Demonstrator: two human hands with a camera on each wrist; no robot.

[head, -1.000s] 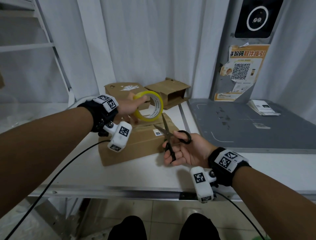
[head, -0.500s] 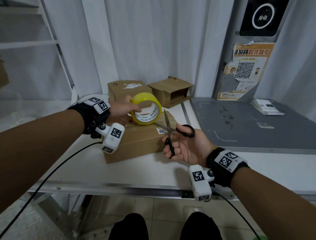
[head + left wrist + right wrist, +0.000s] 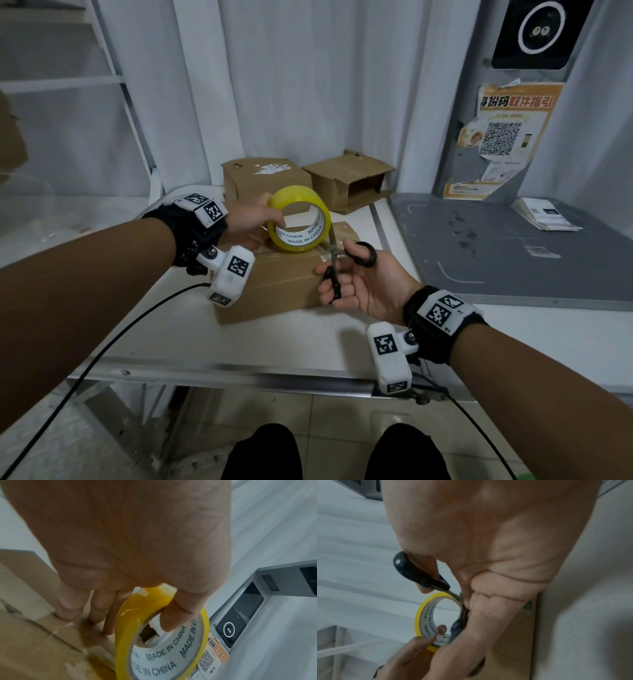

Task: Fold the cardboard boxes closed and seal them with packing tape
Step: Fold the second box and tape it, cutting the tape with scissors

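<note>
The closed cardboard box [image 3: 274,284] sits near the front of the white table [image 3: 281,346], and my left hand [image 3: 248,219] holds the yellow tape roll [image 3: 298,219] upright just above its top, thumb hooked through the core while the other fingers [image 3: 72,605] press down on the flap seam. My right hand [image 3: 359,284] is curled through the black handles of the scissors [image 3: 337,263], whose blades point up at the roll's far edge. I judge the risk to be a crooked or snagged cut: I can't make out the taut strip, so the blades could bite the roll itself, or the freed end could curl back and stick. Behind stand two more boxes [image 3: 308,178], one lying open on its side. A grey mat [image 3: 513,253] covers the right, white curtains [image 3: 291,85] hang behind, and a QR poster [image 3: 503,140] is on the wall.
</note>
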